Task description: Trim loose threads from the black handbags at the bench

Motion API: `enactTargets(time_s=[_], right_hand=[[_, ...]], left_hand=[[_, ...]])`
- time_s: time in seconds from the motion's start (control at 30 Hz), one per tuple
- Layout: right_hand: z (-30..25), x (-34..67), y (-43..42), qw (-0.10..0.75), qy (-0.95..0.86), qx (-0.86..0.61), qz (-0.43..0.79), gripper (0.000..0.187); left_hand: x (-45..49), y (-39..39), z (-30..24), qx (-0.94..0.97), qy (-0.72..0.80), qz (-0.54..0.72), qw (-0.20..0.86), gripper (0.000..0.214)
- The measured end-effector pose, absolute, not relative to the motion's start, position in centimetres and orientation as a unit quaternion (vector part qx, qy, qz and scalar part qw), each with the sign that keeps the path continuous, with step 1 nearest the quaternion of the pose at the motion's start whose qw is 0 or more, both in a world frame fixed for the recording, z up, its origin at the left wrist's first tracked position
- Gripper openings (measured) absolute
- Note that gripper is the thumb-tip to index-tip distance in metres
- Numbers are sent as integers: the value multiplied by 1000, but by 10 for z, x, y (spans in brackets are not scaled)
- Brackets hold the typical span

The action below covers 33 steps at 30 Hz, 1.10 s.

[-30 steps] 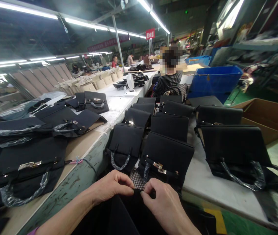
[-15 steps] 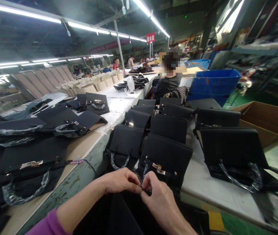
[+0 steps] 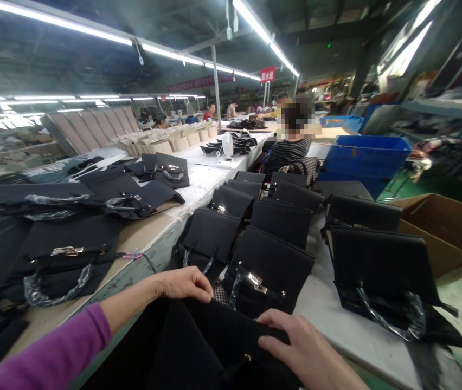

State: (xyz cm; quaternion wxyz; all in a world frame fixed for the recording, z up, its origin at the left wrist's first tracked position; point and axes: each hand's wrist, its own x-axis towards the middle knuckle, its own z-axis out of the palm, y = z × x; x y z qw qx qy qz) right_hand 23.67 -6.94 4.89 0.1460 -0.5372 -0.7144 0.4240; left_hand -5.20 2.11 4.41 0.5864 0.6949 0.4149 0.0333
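Note:
A black handbag (image 3: 210, 346) is close in front of me at the bottom of the view, its lower part cut off by the frame. My left hand (image 3: 186, 284) pinches its upper edge between curled fingers and thumb. On the right side of the same edge, my right hand (image 3: 296, 338) grips the bag, its fingers on the far side and its thumb on the near side. A small metal stud shows by the right thumb. Just beyond my hands lies another black handbag (image 3: 271, 260) with a gold clasp and a plastic-wrapped handle.
Several black bags cover the white table (image 3: 324, 319) ahead and the workbench (image 3: 133, 241) at left. A cardboard box (image 3: 446, 233) and a blue bin (image 3: 365, 162) stand at right. A seated person (image 3: 292, 151) in a striped top is ahead.
My hands were together at the bag's edge and have moved apart, the right one going right and down. More of the bag shows between them. The view has shifted slightly left.

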Motion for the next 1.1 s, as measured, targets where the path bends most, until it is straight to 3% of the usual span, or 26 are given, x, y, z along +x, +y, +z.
enactTargets(time_s=[0.13, 0.27, 0.5, 0.63, 1.1], right_hand=[[42, 233, -69, 217, -634, -511, 538, 11], [24, 241, -75, 235, -565, -514, 601, 18], [1, 248, -84, 251, -530, -518, 623, 36], [-3, 246, -83, 244, -515, -535, 623, 34], [-4, 237, -87, 237, -493, -595, 588, 24]], left_hand=[[-51, 29, 45, 698, 417, 39, 581, 23], [-48, 24, 51, 698, 414, 35, 583, 23], [-42, 18, 51, 659, 424, 22, 620, 23], [-38, 22, 46, 640, 426, 8, 639, 31], [-36, 19, 38, 626, 442, -19, 642, 26]])
